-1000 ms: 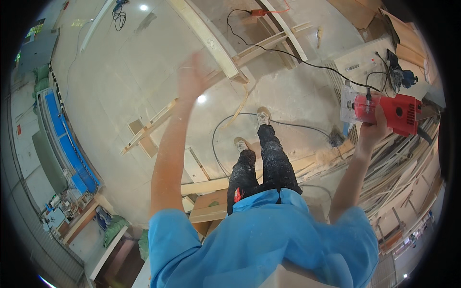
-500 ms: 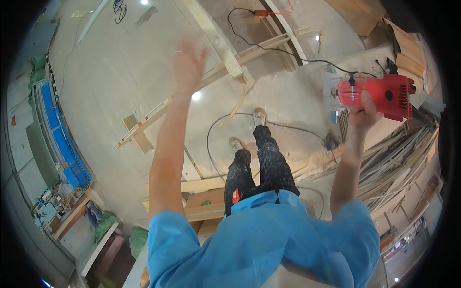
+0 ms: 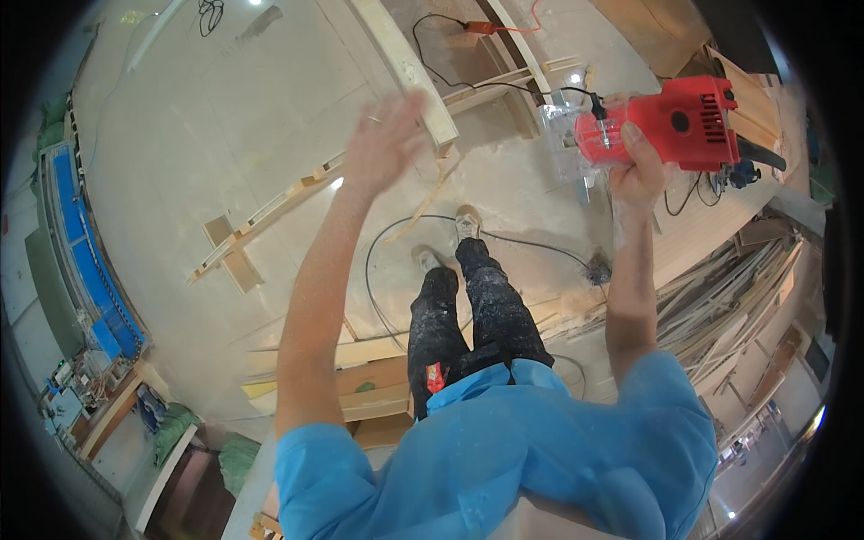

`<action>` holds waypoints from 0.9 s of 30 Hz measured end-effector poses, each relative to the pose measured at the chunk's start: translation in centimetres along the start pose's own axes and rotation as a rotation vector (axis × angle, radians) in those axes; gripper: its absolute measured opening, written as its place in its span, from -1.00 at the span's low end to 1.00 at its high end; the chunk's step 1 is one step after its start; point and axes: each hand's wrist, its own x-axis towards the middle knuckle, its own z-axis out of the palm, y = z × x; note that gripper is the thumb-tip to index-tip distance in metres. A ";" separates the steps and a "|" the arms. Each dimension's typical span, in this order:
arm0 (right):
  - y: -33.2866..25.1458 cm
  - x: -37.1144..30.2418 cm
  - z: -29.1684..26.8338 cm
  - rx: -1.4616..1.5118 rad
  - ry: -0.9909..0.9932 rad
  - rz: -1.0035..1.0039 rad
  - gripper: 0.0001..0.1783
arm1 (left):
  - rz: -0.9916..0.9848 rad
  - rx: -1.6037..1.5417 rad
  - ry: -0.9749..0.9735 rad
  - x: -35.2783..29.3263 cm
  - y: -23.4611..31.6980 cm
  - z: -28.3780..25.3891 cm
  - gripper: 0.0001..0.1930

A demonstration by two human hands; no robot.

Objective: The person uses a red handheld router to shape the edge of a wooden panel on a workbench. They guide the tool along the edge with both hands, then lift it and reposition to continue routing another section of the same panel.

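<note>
My right hand grips a red trim router by its narrower front part, thumb across it. The router lies sideways in the air, its clear plastic base pointing left and its vented end to the right. My left hand is raised with fingers spread and holds nothing. It is smeared by motion and appears in front of the end of a long pale board; whether it touches the board I cannot tell.
An orange cord connector joins a black cord on the far side. Another dark cable loops on the floor around my feet. Thin wooden strips are piled at the right. Cardboard lies beside my legs, and a blue machine stands at the left.
My right hand has brought the router leftward and slightly farther away. My left hand has moved right, toward the long board, its fingers still spread.
</note>
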 end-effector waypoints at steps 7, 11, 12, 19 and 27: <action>-1.2 -0.6 1.0 -0.154 0.007 -0.015 -0.57 | -0.212 -0.269 0.256 1.2 0.6 -0.6 -0.31; -2.9 -1.2 1.6 -0.111 0.003 -0.008 -0.63 | 0.265 -0.353 0.006 -4.9 5.3 -0.1 -0.46; -3.2 -1.3 1.9 -0.086 0.004 -0.011 -0.62 | 0.133 -0.379 -0.007 -7.0 5.6 0.2 -0.52; -4.7 -3.9 3.4 -0.047 0.082 -0.020 -0.58 | -0.723 -0.527 -0.395 -24.3 9.7 1.8 -0.59; -4.5 -4.7 3.6 -0.074 0.060 0.048 -0.60 | -0.706 -0.745 -0.198 -24.8 15.3 3.0 -0.55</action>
